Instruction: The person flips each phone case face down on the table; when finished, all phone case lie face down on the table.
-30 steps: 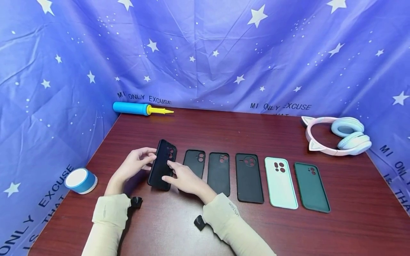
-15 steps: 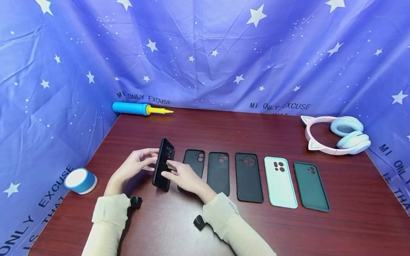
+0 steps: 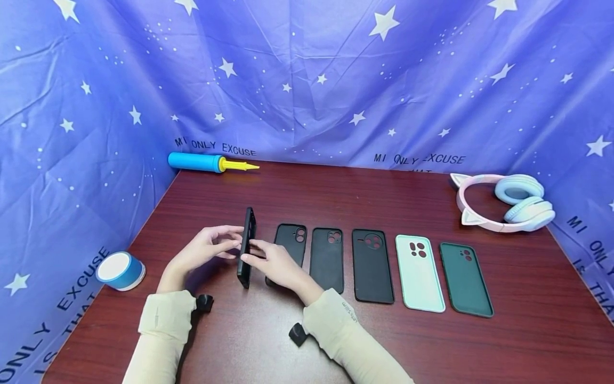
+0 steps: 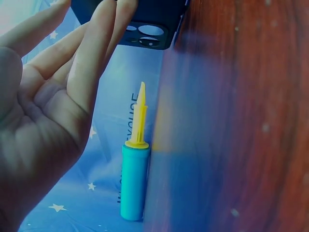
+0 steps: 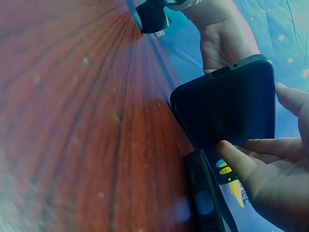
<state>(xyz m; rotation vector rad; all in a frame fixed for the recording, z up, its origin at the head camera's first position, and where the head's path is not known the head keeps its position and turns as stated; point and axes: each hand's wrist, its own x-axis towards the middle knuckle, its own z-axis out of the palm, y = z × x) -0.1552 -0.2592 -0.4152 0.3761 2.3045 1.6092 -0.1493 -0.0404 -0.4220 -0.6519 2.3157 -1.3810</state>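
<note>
A black phone case (image 3: 245,274) stands nearly upright on its long edge, its narrow side towards the head camera. My left hand (image 3: 199,253) is on its left, with long, mostly straight fingers reaching its back; in the left wrist view the fingertips overlap the case (image 4: 161,14) beside its camera cutouts. From the right, my right hand (image 3: 283,269) pinches the case, its thumb at the upper edge and its fingers on the inner face, as the right wrist view shows. Just right of it lies another black phone case (image 3: 290,237), partly hidden by my right hand.
Further right in the row lie two black phone cases (image 3: 327,266) (image 3: 374,274), a pale mint one (image 3: 422,280) and a dark green one (image 3: 467,282). A blue-and-yellow hand pump (image 3: 199,162), cat-ear headphones (image 3: 527,210) and a round blue-and-white object (image 3: 120,271) stand around them on the wooden table (image 3: 336,197).
The held case has turned from showing its inner face to standing edge-on, shifting slightly right. My left hand has followed it a little to the right; my right hand has barely moved.
</note>
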